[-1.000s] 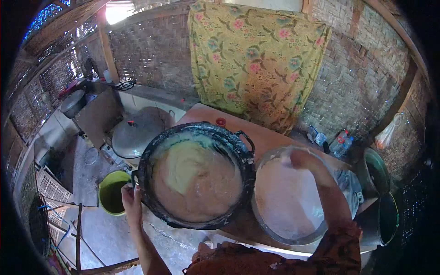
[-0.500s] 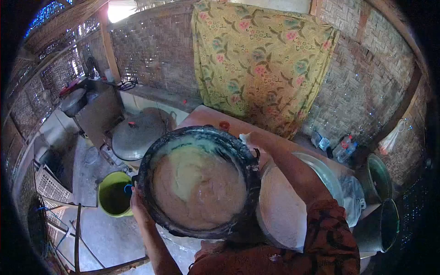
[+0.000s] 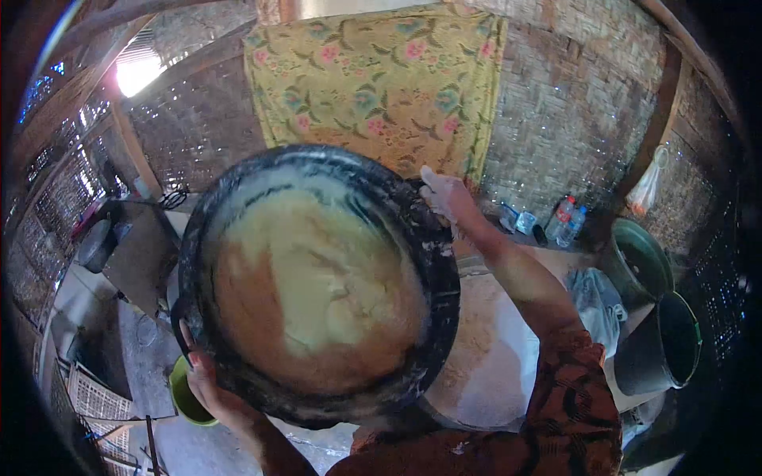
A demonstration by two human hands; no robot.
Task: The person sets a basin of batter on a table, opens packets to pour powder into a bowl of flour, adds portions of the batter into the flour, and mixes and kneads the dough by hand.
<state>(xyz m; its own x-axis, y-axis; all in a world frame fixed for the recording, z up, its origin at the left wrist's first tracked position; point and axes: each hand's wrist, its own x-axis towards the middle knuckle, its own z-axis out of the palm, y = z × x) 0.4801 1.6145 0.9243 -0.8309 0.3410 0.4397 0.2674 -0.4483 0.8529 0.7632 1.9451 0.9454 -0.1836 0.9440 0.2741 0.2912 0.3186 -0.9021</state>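
A large black pan (image 3: 440,317) with pale yellow-cream batter (image 3: 317,278) in it is held up, close to the camera. My left hand (image 3: 208,381) grips its handle at the lower left. My right hand (image 3: 448,197), whitened on the fingers, is closed on the handle at the upper right. Behind and to the right of the pan is a wide round basin (image 3: 492,357) of whitish powder, partly hidden by the pan and my right forearm.
A green bucket (image 3: 186,397) stands on the floor at the lower left. Two dark buckets (image 3: 647,361) and a clear plastic bag (image 3: 595,305) are at the right. Bottles (image 3: 567,222) stand by the woven wall. A flowered cloth (image 3: 373,95) hangs ahead.
My right hand has moved from the powder basin to the pan's right handle. The pan has risen toward the camera and shifted left, with both hands on it. The view has turned too.
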